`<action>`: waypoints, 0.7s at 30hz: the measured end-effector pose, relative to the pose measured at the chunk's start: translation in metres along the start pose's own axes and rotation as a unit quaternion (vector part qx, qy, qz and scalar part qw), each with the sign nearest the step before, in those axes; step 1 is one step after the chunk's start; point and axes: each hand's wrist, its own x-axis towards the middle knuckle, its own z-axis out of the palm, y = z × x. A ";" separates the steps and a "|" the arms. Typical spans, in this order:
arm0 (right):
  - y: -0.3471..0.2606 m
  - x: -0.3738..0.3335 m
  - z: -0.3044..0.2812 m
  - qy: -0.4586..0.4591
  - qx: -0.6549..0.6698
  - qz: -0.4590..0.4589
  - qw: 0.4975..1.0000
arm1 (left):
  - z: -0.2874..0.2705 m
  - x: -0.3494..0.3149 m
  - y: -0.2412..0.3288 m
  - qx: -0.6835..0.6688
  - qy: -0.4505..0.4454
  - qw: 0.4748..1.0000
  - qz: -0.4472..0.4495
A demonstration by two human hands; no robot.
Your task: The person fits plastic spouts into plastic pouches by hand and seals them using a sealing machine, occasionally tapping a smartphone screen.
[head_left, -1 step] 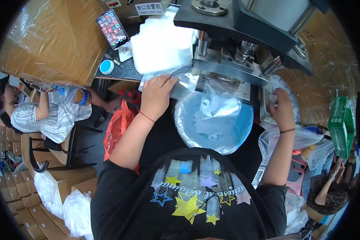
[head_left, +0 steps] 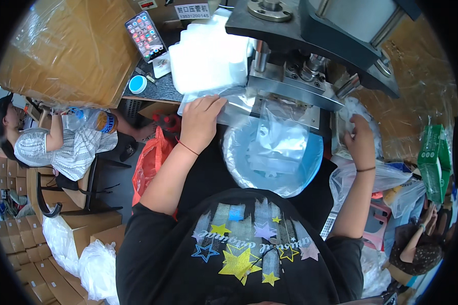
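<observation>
My left hand [head_left: 202, 121] is closed over the edge of a clear plastic bag [head_left: 234, 108] at the front of the bench, left of the press. A thick stack of translucent bags [head_left: 208, 66] lies just beyond it. My right hand [head_left: 361, 140] is bent over a tray of small whitish pieces [head_left: 355, 109] right of the press. Its fingers are curled, and what they hold is hidden. Between my hands, clear bags [head_left: 282, 137] hang from the press front into a blue basin [head_left: 315, 162] lined with clear plastic. The metal press [head_left: 290, 84] stands above it.
A lit phone [head_left: 145, 36] leans at the back left, near a round blue-lidded tub [head_left: 137, 84]. Large cartons [head_left: 71, 51] flank the bench. A red plastic bag [head_left: 150, 162] hangs left of my lap. A green box [head_left: 432, 162] is at the right. Two other people sit nearby.
The clear bags at the press front have dropped slightly further into the basin. Both my hands stay in nearly the same places.
</observation>
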 end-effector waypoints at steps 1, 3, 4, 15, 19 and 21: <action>-0.001 -0.005 0.000 0.045 0.020 0.034 0.998 | 0.001 -0.002 -0.003 -0.038 0.012 0.999 -0.009; -0.005 -0.010 -0.002 0.066 0.027 0.037 0.997 | -0.002 -0.005 -0.005 -0.040 0.046 0.998 -0.019; -0.004 -0.013 -0.003 0.085 0.031 0.051 0.995 | -0.006 -0.005 -0.003 -0.180 0.059 0.977 -0.102; -0.091 -0.022 -0.012 -0.006 0.227 -0.020 0.974 | -0.023 -0.007 0.085 -0.376 -0.171 0.907 -0.082; -0.124 -0.016 -0.002 0.058 0.434 0.029 0.899 | -0.011 -0.011 0.108 -0.453 -0.220 0.857 -0.109; -0.134 -0.011 -0.008 0.023 0.380 0.011 0.925 | -0.006 -0.014 0.116 -0.498 -0.258 0.817 -0.137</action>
